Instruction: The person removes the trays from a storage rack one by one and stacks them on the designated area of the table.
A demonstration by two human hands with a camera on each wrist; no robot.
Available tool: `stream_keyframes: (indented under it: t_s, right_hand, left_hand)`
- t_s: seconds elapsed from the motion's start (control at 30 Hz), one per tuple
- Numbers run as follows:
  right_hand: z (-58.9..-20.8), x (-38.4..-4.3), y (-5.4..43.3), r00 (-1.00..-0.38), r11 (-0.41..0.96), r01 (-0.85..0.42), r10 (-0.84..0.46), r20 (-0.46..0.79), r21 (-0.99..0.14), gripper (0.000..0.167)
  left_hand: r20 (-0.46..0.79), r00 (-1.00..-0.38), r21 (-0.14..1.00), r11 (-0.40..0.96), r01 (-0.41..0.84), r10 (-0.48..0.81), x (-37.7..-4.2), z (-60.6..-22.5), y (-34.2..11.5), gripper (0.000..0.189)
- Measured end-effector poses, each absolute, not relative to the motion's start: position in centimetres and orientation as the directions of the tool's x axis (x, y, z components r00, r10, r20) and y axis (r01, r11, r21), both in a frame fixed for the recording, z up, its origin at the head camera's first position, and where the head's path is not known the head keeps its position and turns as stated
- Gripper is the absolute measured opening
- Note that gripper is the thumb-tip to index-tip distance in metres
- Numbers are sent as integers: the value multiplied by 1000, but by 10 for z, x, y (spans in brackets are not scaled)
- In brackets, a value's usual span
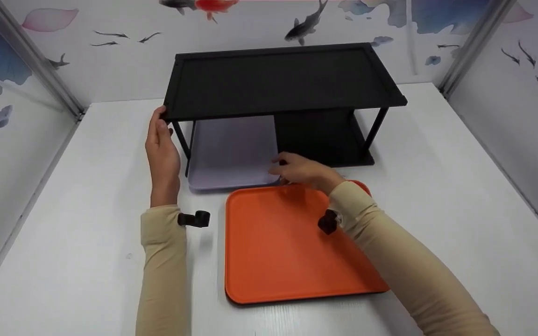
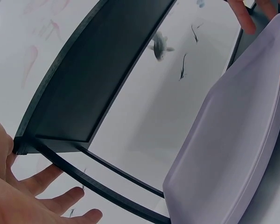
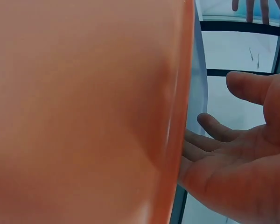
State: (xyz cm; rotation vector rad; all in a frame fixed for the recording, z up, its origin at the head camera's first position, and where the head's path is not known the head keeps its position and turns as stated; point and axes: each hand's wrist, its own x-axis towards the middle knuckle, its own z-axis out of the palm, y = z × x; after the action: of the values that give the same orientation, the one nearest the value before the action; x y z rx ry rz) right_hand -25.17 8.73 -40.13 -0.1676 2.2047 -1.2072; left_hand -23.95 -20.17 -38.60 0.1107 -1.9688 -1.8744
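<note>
A black two-level shelf (image 1: 283,84) stands at the back of the white table. My left hand (image 1: 162,151) touches the front left corner of its top board; in the left wrist view, the fingers (image 2: 67,199) spread loosely beside the post. On the left part of the lower level lies a lilac tray (image 1: 234,151), its front edge jutting out. My right hand (image 1: 304,170) is at that tray's front right corner, thumb apart from the fingers; some fingertips are hidden behind the orange tray's rim in the right wrist view. The orange tray (image 1: 287,247) lies in front, below my right forearm.
Another dark edge shows under the orange tray. The black lower board (image 1: 320,140) is visible to the right of the lilac tray. Patterned white walls (image 1: 124,60) with metal corner posts (image 1: 474,46) enclose the table (image 1: 82,224) at the back and sides.
</note>
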Motion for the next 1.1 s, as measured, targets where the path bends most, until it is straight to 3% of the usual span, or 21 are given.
stream_keyframes:
  t_s: [0.27,0.43,0.57,0.77,1.1]
  right_hand:
    - [-404,-255,82,-794,353,385,-345,-501,-853,63]
    - [-405,-256,79,-829,99,465,-300,-472,-880,70]
    - [-405,-258,75,-876,-118,460,-224,-427,-880,80]
    - [-406,-260,66,-908,-298,417,-91,-409,-859,87]
    - [-404,-259,49,-888,-426,398,46,-458,-813,85]
  left_hand:
    - [242,-911,970,94,223,-334,-238,-386,-205,50]
    - [231,-914,973,99,209,-334,-238,-387,-205,50]
    - [225,-914,974,98,204,-337,-238,-386,-204,50]
    - [215,-914,976,105,191,-343,-237,-385,-203,50]
    - [224,-912,974,114,197,-343,-239,-385,-202,51]
